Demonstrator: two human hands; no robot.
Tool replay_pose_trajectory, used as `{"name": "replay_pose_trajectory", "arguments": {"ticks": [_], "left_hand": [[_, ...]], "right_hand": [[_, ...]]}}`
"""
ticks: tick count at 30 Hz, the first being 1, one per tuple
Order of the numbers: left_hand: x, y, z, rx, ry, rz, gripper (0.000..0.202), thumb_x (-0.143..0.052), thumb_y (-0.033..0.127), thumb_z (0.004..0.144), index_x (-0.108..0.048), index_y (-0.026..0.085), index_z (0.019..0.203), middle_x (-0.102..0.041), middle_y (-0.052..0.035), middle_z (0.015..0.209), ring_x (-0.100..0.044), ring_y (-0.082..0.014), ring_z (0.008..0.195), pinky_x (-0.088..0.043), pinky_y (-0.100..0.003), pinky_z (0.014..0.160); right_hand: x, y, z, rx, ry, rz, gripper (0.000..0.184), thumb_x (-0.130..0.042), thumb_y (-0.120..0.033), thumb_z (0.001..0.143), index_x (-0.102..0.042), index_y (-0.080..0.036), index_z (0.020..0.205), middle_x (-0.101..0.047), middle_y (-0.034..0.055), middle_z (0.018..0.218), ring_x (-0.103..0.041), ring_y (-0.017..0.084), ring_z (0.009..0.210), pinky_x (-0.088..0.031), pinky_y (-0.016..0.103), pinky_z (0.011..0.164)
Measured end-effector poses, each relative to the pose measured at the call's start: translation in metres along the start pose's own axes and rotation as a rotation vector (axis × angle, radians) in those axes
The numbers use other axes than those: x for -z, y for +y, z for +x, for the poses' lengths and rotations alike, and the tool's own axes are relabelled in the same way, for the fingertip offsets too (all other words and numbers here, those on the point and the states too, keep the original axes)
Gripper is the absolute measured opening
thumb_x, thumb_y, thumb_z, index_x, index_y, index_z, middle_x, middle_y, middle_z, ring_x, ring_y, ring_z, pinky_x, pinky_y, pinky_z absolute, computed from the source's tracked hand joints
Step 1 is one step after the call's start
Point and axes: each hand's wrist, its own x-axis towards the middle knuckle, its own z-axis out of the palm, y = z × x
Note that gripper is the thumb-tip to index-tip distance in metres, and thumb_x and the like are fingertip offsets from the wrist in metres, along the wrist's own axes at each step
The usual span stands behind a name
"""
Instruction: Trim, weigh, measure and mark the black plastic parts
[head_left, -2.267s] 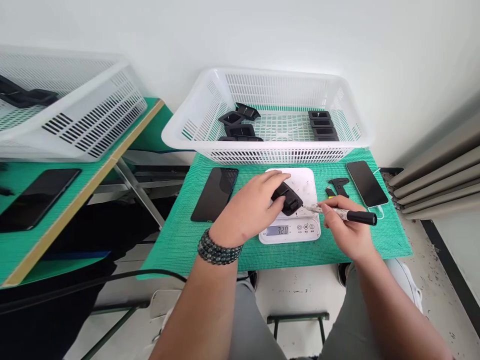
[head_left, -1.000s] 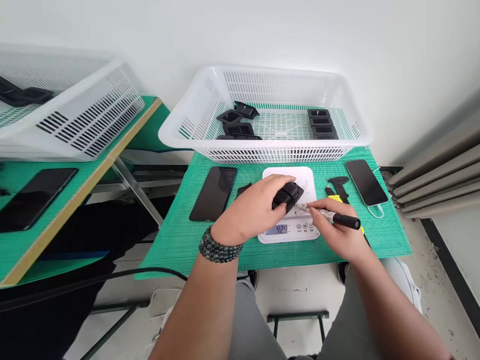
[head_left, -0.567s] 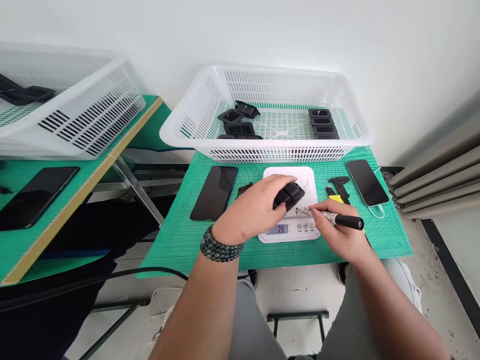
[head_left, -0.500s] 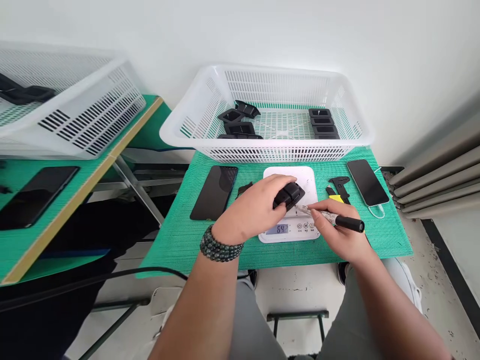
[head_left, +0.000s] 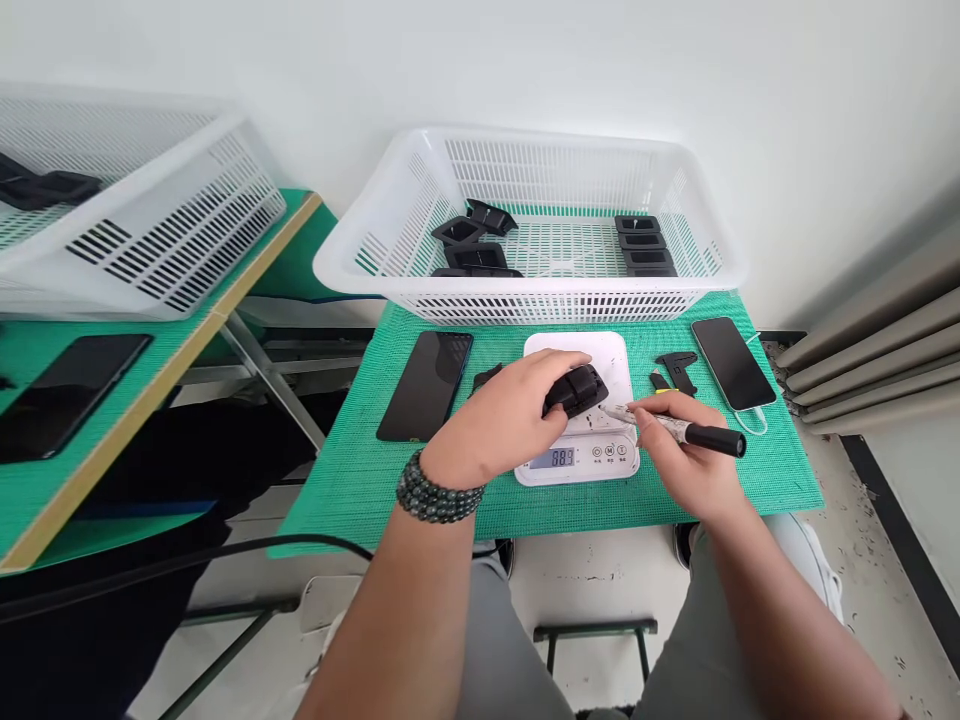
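Note:
My left hand (head_left: 504,418), with a bead bracelet on the wrist, is closed around a small black plastic part (head_left: 576,389) and presses it on the white digital scale (head_left: 607,352), whose display (head_left: 562,457) is lit. My right hand (head_left: 679,448) is closed on a marker pen (head_left: 679,431) with a black cap end. The pen's tip points left, right beside the part's lower right edge.
A white slotted basket (head_left: 525,290) with several black parts stands behind the scale. A dark phone (head_left: 425,385) lies left of it; a black caliper (head_left: 675,368) and a second phone (head_left: 732,363) lie right. Another basket (head_left: 142,230) and phone (head_left: 64,395) sit on the left table.
The pen has moved back slightly to the right, away from the part. The left hand has tilted the part a little on the scale. The display reading has changed.

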Motion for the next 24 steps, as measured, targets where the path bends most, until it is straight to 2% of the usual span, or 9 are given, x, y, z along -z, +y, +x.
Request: {"name": "replay_pose_trajectory", "arguments": {"ticks": [9, 16, 20, 24], "left_hand": [[0.0013, 0.0011, 0.0004, -0.036, 0.049, 0.045, 0.057, -0.047, 0.005, 0.082, -0.065, 0.016, 0.135, -0.068, -0.0092, 0.139, -0.061, -0.0262, 0.133, -0.05, -0.044, 0.117], [-0.002, -0.0019, 0.0029, -0.052, -0.037, 0.062, 0.038, -0.053, 0.017, 0.091, -0.072, 0.02, 0.124, -0.07, -0.0089, 0.137, -0.063, -0.0297, 0.131, -0.05, -0.051, 0.116], [-0.0039, -0.0054, 0.0032, -0.036, -0.03, 0.063, 0.039, -0.056, 0.018, 0.092, -0.07, 0.021, 0.128, -0.07, -0.0088, 0.137, -0.063, -0.0293, 0.13, -0.05, -0.051, 0.115], [-0.0018, -0.0059, 0.0019, -0.029, 0.002, 0.031, 0.038, -0.056, 0.017, 0.093, -0.069, 0.021, 0.128, -0.072, -0.0089, 0.133, -0.065, -0.0288, 0.127, -0.052, -0.049, 0.112]], "right_hand": [[-0.0012, 0.0024, 0.0027, -0.126, 0.067, 0.021, 0.016, -0.064, -0.029, 0.093, -0.076, -0.021, 0.088, -0.073, 0.0014, 0.073, -0.066, 0.017, 0.065, -0.048, 0.029, 0.059], [-0.0034, 0.0046, 0.0033, -0.186, 0.025, 0.066, 0.018, -0.065, -0.034, 0.093, -0.077, -0.02, 0.089, -0.076, 0.0034, 0.08, -0.068, 0.019, 0.068, -0.052, 0.033, 0.066], [-0.0042, 0.005, 0.0052, -0.247, 0.047, 0.121, 0.017, -0.067, -0.035, 0.09, -0.078, -0.021, 0.086, -0.072, 0.0015, 0.068, -0.067, 0.019, 0.064, -0.052, 0.033, 0.066], [-0.003, 0.0043, 0.0092, -0.362, 0.091, 0.268, 0.018, -0.07, -0.037, 0.085, -0.076, -0.021, 0.081, -0.066, -0.0001, 0.057, -0.063, 0.017, 0.056, -0.053, 0.033, 0.061]]}}
